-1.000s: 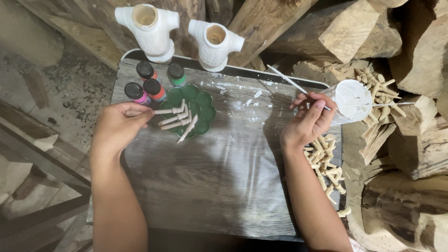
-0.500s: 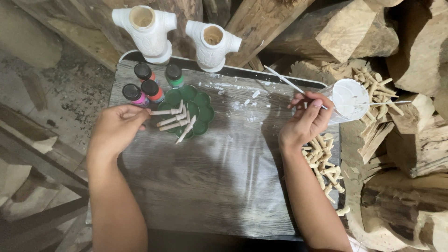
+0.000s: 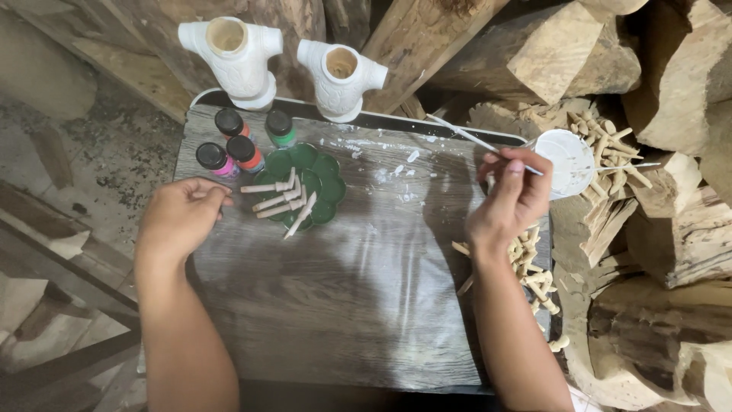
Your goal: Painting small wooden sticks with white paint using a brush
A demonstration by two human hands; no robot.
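In right hand (image 3: 509, 200), thin paintbrush (image 3: 482, 143)

Two white carved torso-shaped figures (image 3: 230, 53) stand side by side at the far edge of one grey wood-grain board (image 3: 343, 305). Four small paint bottles (image 3: 245, 149) with black caps sit in a cluster. One green flower-shaped palette (image 3: 324, 183) carries four pale wooden pegs (image 3: 278, 202). One thin paintbrush (image 3: 465, 137), one round white dish (image 3: 568, 160), and two loose heaps of wooden pegs, too many to count
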